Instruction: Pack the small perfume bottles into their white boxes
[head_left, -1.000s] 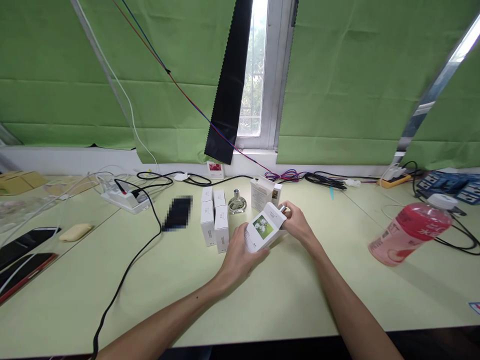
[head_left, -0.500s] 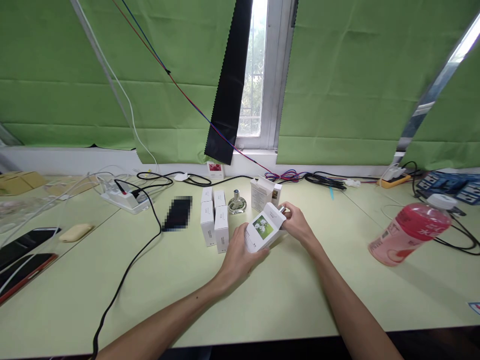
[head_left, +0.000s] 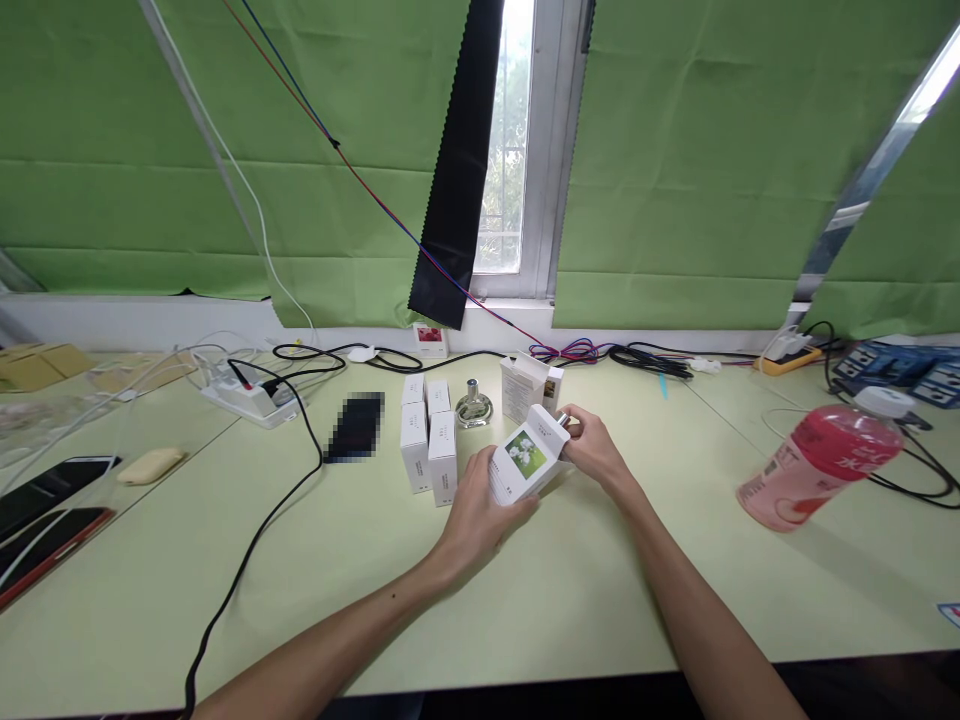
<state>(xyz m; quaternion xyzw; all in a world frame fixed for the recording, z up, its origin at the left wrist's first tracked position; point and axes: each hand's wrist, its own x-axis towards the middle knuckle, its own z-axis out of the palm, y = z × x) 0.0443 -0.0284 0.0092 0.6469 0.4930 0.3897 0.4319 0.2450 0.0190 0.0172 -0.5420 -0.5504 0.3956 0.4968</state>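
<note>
My left hand [head_left: 478, 510] is closed round a white perfume box [head_left: 504, 484] with a picture of white flowers, tilted up to the right with its top flap raised. At the box's open end, my right hand [head_left: 589, 446] pinches the silver cap of a perfume bottle [head_left: 564, 420]; the bottle's body is hidden by the box and fingers. A clear glass perfume bottle [head_left: 474, 408] with a silver cap stands just behind. Left of it several closed white boxes [head_left: 443, 450] stand upright in a cluster. Another white box [head_left: 523, 386], its top open, stands behind my hands.
A pink drink bottle [head_left: 817, 465] stands at the right. Black cables [head_left: 649, 362] run along the back. To the left are a power strip [head_left: 244, 395], a black pixelated object [head_left: 355, 427], a cream case [head_left: 152, 465] and phones [head_left: 56, 490]. A small box [head_left: 430, 340] leans by the wall.
</note>
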